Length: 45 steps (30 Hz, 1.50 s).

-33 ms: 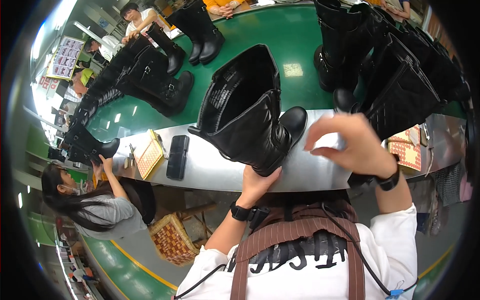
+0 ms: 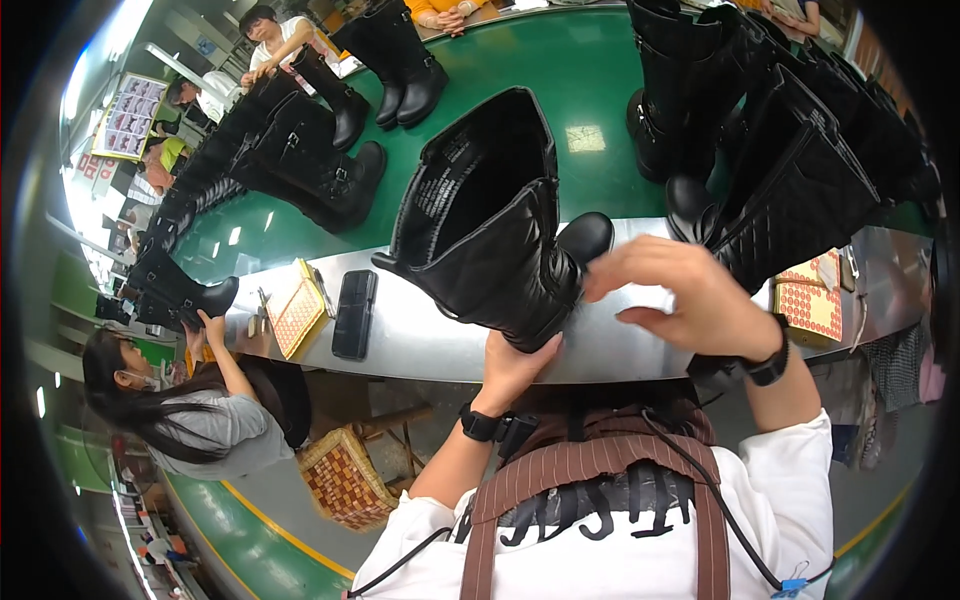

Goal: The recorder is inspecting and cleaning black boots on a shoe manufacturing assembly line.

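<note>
A tall black boot (image 2: 500, 265) stands in front of me, its wide shaft opening facing up and its rounded toe pointing to the right. My left hand (image 2: 522, 368) grips it low at the back, around the heel area; the boot hides most of those fingers. Close to the right side of the boot's ankle is my right hand (image 2: 672, 292), slightly blurred. Its thumb and fingers are apart and nothing shows between them. Whether its fingertips touch the boot I cannot tell.
On the metal table edge (image 2: 420, 345) lie a black phone (image 2: 355, 314) and a sticker pad (image 2: 297, 312), with another sticker sheet (image 2: 810, 300) at right. More black boots (image 2: 685, 100) crowd the green table (image 2: 490, 60). At left a co-worker (image 2: 215, 400) holds a boot beside a woven chair (image 2: 345, 478).
My right hand has moved left, nearer the boot's ankle, and its thumb and fingers have spread apart. The boot and my left hand stay almost where they were.
</note>
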Each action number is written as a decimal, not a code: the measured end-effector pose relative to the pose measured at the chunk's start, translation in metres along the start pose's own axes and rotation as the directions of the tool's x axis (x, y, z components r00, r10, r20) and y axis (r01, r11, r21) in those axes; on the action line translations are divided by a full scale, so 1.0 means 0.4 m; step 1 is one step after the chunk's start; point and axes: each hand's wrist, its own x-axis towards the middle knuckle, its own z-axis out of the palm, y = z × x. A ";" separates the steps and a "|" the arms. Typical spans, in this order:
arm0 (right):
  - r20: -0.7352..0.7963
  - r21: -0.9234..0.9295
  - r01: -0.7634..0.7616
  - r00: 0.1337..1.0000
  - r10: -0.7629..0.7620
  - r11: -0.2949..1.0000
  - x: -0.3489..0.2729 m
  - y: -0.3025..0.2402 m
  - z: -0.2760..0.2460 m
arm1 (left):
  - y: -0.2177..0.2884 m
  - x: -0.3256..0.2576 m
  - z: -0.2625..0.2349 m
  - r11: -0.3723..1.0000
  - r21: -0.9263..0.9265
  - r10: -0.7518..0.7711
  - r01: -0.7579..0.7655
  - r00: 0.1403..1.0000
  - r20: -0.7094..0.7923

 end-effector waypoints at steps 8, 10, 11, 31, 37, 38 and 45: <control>-0.398 0.206 -0.218 0.872 0.285 0.954 0.051 0.024 0.120 | 0.017 0.001 0.005 0.998 0.048 0.027 -0.027 1.000 -0.004; -0.362 0.278 -0.253 0.866 0.345 0.927 0.062 0.021 0.122 | 0.022 0.001 0.006 0.997 0.080 0.009 -0.008 1.000 -0.003; -0.314 0.321 -0.275 0.872 0.376 0.906 0.065 0.021 0.119 | 0.024 0.002 0.005 0.997 0.066 0.026 -0.026 1.000 -0.003; -0.573 -0.680 -0.427 0.817 -0.068 0.596 -0.119 -0.193 -0.289 | 0.012 0.023 -0.015 0.994 0.094 -0.021 0.053 0.949 -0.314; -0.464 -0.503 -0.493 0.847 0.259 0.710 -0.221 -0.149 -0.365 | 0.194 -0.035 -0.078 0.440 0.870 -0.220 0.223 0.966 -0.136; -0.445 -0.420 -0.455 0.857 0.260 0.785 -0.225 -0.144 -0.363 | 0.230 -0.050 -0.072 0.472 0.870 -0.178 0.144 0.982 -0.065; -0.314 -0.428 -0.458 0.884 0.347 0.779 -0.312 -0.208 -0.376 | 0.347 0.066 0.152 0.885 0.080 0.415 -0.458 0.857 0.305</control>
